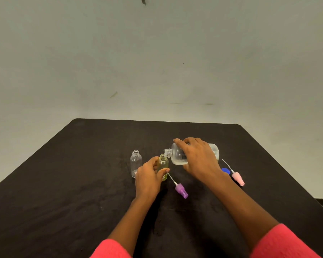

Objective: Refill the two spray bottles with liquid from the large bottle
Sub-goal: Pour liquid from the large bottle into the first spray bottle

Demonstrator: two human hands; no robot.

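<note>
On the black bench point(82, 164), the left hand point(148, 176) curls its fingers point(163, 172) round a small yellowish bottle point(163, 162), upright and uncapped. The right hand point(199, 157) grips the large bottle point(176, 156) from above, tipped sideways, its open neck just over the small mouth. 1 clear bottle point(136, 162) stands just left, uncapped. A purple spray head point(181, 190), pink spray head point(238, 178) and blue cap point(226, 170) lie nearby.

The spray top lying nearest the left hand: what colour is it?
The spray top is purple, clearest in the head view.
</note>
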